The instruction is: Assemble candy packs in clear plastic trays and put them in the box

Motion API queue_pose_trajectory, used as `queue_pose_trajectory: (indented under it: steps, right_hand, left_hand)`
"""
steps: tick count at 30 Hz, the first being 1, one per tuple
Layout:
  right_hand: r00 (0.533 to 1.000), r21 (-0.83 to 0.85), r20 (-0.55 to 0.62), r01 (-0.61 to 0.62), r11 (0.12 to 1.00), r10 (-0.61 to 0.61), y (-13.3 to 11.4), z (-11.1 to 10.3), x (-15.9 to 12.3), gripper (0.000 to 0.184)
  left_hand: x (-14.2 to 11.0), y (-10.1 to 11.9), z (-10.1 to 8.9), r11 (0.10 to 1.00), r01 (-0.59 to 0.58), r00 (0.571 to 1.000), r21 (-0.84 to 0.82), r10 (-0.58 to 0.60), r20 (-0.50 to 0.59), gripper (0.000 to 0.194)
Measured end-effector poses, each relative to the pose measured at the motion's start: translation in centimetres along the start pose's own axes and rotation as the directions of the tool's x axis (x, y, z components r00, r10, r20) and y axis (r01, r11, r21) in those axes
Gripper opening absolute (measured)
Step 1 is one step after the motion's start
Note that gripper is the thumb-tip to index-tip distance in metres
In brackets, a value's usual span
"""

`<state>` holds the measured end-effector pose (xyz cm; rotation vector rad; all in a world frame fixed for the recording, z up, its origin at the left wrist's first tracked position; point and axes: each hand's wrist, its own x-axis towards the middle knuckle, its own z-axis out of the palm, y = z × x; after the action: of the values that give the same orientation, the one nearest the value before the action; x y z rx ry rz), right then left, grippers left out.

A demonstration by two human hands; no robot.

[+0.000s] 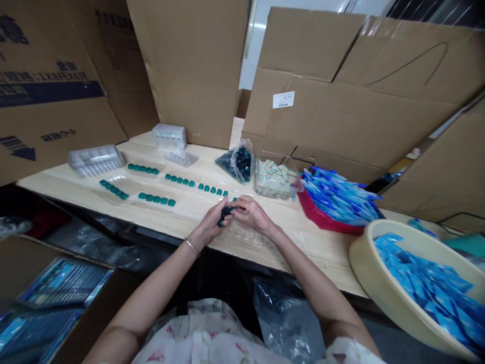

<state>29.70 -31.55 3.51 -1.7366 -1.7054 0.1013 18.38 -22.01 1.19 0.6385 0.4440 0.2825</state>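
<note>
My left hand is closed around several small dark green pieces near the table's front edge. My right hand has thumb and fingers pinched together right beside them, touching the pieces or one of them; the fingers hide exactly what is in the pinch. Under and around both hands lies a clear plastic tray. To the left, rows of similar green pieces sit in clear trays. Behind my hands stands an open clear bag of dark green pieces, next to a clear box holding small pale pieces.
Stacked clear trays stand at the table's left. On the right are a red basin of blue packets and a cream tub of blue sachets. Cardboard sheets wall the back. An open carton stands low at left.
</note>
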Motion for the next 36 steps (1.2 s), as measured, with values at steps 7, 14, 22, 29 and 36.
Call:
queue_pose_trajectory:
  steps: [7,14,22,29,36]
  right_hand:
    - [0.998,0.191,-0.068,0.009,0.982,0.004,0.5,-0.9,-0.2,0.021]
    - [0.963,0.602,0.029,-0.231,0.764,0.267,0.7,-0.8,-0.2,0.031]
    - [0.966,0.635,0.016,-0.209,0.744,0.258,-1.1,0.7,0.8,0.027]
    - [0.973,0.373,-0.209,-0.017,0.928,0.102,-2.8,2.7,1.4,0.017]
    - [0.908,0.704,0.0,-0.298,0.645,0.42,-3.5,3.2,0.7,0.022]
  left_hand:
    - [-0.4,1.2,0.1,0.983,0.128,0.987,-0.132,-0.113,0.118,0.024]
    - [-1.9,0.6,0.4,0.974,-0.154,0.986,0.167,0.141,0.092,0.027]
    - [-2.8,1.0,-1.2,0.81,-0.364,0.912,0.46,0.41,-0.002,0.027]
    - [-3.7,1.8,-2.4,0.448,-0.45,0.758,0.773,0.649,0.065,0.015]
    - [-4.2,1.6,-3.3,-0.085,-0.467,0.592,0.88,0.709,0.383,0.016]
